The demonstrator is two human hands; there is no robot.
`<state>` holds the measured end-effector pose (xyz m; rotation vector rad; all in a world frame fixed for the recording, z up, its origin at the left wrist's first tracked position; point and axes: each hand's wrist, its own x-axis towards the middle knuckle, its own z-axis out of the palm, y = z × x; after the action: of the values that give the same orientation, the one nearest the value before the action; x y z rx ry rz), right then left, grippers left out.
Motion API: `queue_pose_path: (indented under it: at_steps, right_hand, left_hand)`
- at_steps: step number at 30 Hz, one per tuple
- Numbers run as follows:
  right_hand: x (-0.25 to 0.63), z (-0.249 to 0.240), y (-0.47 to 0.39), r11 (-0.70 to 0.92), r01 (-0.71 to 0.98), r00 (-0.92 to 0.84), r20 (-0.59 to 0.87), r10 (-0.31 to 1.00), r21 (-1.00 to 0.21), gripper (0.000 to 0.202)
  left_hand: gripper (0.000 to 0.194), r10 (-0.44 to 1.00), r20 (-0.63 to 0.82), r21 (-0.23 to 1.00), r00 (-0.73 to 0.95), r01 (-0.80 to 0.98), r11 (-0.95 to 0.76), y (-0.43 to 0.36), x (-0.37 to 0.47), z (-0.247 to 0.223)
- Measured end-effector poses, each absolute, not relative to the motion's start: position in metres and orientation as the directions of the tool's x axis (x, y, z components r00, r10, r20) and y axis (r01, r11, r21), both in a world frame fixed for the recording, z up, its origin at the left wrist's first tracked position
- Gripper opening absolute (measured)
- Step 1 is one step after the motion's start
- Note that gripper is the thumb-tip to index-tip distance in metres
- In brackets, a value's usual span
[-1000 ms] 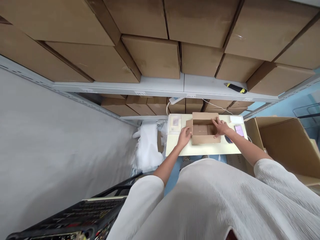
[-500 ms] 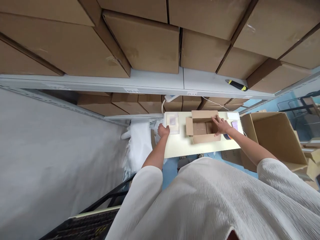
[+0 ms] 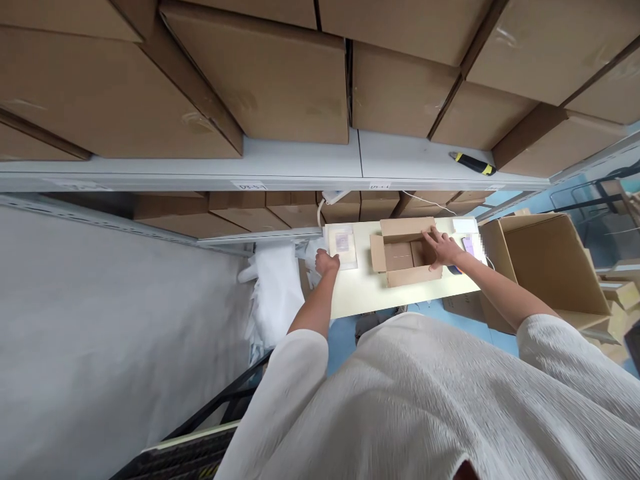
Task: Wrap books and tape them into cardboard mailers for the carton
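Observation:
A small open cardboard box (image 3: 397,279) stands on the pale tabletop (image 3: 350,297), its left, front and back flaps folded outward. My right hand (image 3: 444,251) grips its right end, fingers toward the back wall and thumb toward the front. My left hand (image 3: 327,262) is closed at the table's left edge; what its curled fingers hold, if anything, is hidden. Just right of it lies a flat, clear-wrapped packet (image 3: 344,247). A phone with a purple screen (image 3: 468,245) lies beyond my right wrist, and a dark round item (image 3: 454,269) is partly under the forearm.
Shelves ahead carry large cardboard boxes (image 3: 280,80); a black and yellow utility knife (image 3: 473,163) lies on the shelf. White wrapping material (image 3: 277,273) hangs left of the table. A large open carton (image 3: 555,267) stands at right. A white power strip (image 3: 336,196) sits behind the table.
The camera view has shifted slightly. Both hands keep practically the same places, the right at the box's end and the left at the table edge.

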<state>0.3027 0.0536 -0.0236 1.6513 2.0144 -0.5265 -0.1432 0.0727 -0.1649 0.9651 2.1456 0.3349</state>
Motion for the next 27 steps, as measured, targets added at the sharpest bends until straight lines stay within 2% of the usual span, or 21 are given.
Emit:
queue_pose_path:
  at_steps: [3,8,13,17,23,27]
  right_hand:
    - [0.301,-0.023,0.053,0.200,0.980,-0.149,-0.590,0.794,0.021,0.161]
    - [0.301,-0.024,0.054,0.215,0.975,-0.144,-0.596,0.790,0.049,0.161]
    - [0.300,-0.026,0.054,0.220,0.975,-0.162,-0.575,0.802,0.033,0.162]
    - [0.299,-0.028,0.054,0.226,0.974,-0.174,-0.554,0.814,0.027,0.163]
    - [0.300,-0.033,0.057,0.261,0.965,-0.218,-0.525,0.823,0.008,0.159]
    - [0.304,-0.034,0.056,0.286,0.958,-0.247,-0.490,0.836,0.005,0.160]
  left_hand:
    - [0.033,0.713,-0.563,0.465,-0.419,0.553,0.692,0.075,-0.144,-0.162]
    - [0.037,0.706,-0.550,0.450,-0.445,0.555,0.700,0.078,-0.142,-0.158]
    - [0.036,0.738,-0.523,0.522,-0.427,0.524,0.673,0.076,-0.140,-0.146]
    - [0.026,0.770,-0.483,0.590,-0.417,0.494,0.638,0.075,-0.140,-0.120]
    - [0.024,0.886,-0.218,0.788,-0.410,0.462,0.407,0.070,-0.150,-0.053]
    - [0.026,0.954,-0.039,0.862,-0.296,0.472,0.182,0.064,-0.131,-0.011]
